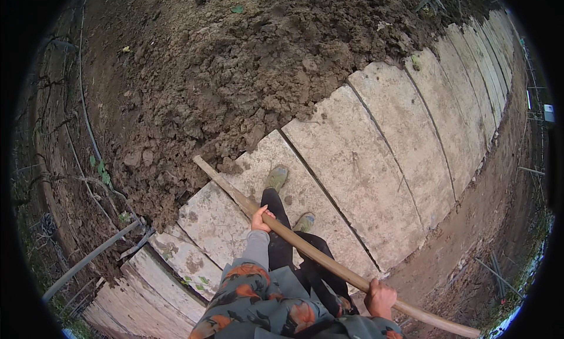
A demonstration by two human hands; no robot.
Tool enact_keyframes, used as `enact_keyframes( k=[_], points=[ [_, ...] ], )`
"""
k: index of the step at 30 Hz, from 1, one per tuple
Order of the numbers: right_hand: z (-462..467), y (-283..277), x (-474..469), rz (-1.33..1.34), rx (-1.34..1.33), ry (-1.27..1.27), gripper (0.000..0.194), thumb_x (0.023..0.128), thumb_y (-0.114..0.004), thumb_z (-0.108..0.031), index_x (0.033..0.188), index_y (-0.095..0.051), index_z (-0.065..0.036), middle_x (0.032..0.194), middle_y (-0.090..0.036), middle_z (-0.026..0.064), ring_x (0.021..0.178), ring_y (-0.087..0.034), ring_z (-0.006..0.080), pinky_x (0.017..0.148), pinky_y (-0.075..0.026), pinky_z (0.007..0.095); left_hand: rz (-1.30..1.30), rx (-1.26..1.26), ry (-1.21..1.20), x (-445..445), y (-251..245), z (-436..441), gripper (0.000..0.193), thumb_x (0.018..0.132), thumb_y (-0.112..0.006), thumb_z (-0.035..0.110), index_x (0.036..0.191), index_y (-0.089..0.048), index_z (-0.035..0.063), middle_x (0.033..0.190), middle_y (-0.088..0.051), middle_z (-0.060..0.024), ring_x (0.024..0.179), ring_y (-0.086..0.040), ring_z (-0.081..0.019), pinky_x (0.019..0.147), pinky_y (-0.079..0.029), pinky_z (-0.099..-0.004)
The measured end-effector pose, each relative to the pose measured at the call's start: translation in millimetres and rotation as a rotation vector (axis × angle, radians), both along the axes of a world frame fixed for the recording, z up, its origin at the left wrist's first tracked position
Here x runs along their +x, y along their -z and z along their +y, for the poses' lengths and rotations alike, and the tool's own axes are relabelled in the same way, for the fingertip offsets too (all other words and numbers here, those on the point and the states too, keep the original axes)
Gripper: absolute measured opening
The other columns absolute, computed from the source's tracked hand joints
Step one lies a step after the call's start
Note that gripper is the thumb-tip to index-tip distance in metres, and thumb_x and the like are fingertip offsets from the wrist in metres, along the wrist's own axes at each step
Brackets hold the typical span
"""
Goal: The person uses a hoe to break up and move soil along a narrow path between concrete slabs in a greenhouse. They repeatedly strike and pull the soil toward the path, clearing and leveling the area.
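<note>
A long, slightly bent wooden tool handle slants across in front of my body. My left hand is wrapped around it near my thigh. Lower and to the right, my right hand grips it close to its near end. The far end of the handle reaches the border of the loose brown soil. Any tool head there cannot be made out against the clods. My feet, in olive shoes, stand on a pale concrete slab beneath the handle.
A row of concrete slabs with dark gaps curves up to the right, soil clods along its edge. Bare earth borders its other side. At the left lie a grey pipe, thin hoses and a leafy plant.
</note>
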State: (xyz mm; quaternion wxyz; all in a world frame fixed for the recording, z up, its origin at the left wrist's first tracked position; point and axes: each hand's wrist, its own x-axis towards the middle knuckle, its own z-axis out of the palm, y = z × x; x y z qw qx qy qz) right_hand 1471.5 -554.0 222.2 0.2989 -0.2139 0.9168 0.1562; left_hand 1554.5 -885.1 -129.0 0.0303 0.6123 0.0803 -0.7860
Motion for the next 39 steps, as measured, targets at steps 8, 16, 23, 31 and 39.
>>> enact_keyframes(
  k=[8,16,23,31,39],
  points=[
    [90.6,63.8,10.3,-0.140,-0.059,0.168,0.011,0.061,-0.058,-0.014,0.069,-0.054,-0.009,0.062,-0.060,0.0127,0.058,-0.060,0.0300,0.054,-0.048,0.0394,-0.120,-0.310,0.252,-37.3,-19.9,29.3,0.019,0.063,-0.067,-0.003,0.070,-0.050,0.0001,0.060,-0.053,-0.0118,0.051,-0.053,-0.0239,0.052,-0.047,-0.0383],
    [124.7,148.4,101.3,-0.249,-0.311,0.356,0.021,0.057,-0.060,-0.019,0.076,-0.059,-0.011,0.065,-0.061,0.0158,0.064,-0.060,0.0345,0.057,-0.047,0.0447,-0.153,-0.542,0.364,-25.6,-126.8,0.4,0.013,0.067,-0.061,-0.003,0.075,-0.051,-0.0027,0.060,-0.052,-0.0126,0.053,-0.054,-0.0244,0.055,-0.049,-0.0397],
    [18.3,206.6,69.2,-0.193,-0.625,0.316,0.019,0.061,-0.059,-0.018,0.078,-0.057,-0.010,0.065,-0.061,0.0161,0.061,-0.060,0.0343,0.054,-0.046,0.0440,0.068,-0.797,0.369,-70.8,-262.5,-94.1,0.011,0.071,-0.058,0.001,0.074,-0.047,0.0004,0.063,-0.049,-0.0127,0.061,-0.050,-0.0259,0.068,-0.046,-0.0438],
    [-188.6,125.9,-33.2,-0.142,-1.104,0.237,0.020,0.062,-0.058,-0.014,0.078,-0.053,-0.003,0.061,-0.059,0.0185,0.058,-0.058,0.0367,0.051,-0.045,0.0453,0.252,-1.214,0.300,-194.0,-436.7,-258.3,0.015,0.072,-0.059,-0.002,0.073,-0.044,0.0030,0.058,-0.046,-0.0079,0.053,-0.049,-0.0195,0.055,-0.047,-0.0366],
    [-235.3,105.9,-37.3,-0.404,-0.863,0.414,0.030,0.064,-0.060,-0.018,0.088,-0.052,-0.001,0.070,-0.060,0.0209,0.068,-0.060,0.0378,0.061,-0.047,0.0468,-0.150,-1.406,0.478,-296.6,-323.5,-309.3,0.010,0.071,-0.056,0.000,0.069,-0.047,0.0008,0.055,-0.047,-0.0057,0.043,-0.048,-0.0153,0.041,-0.042,-0.0289]
  ],
)
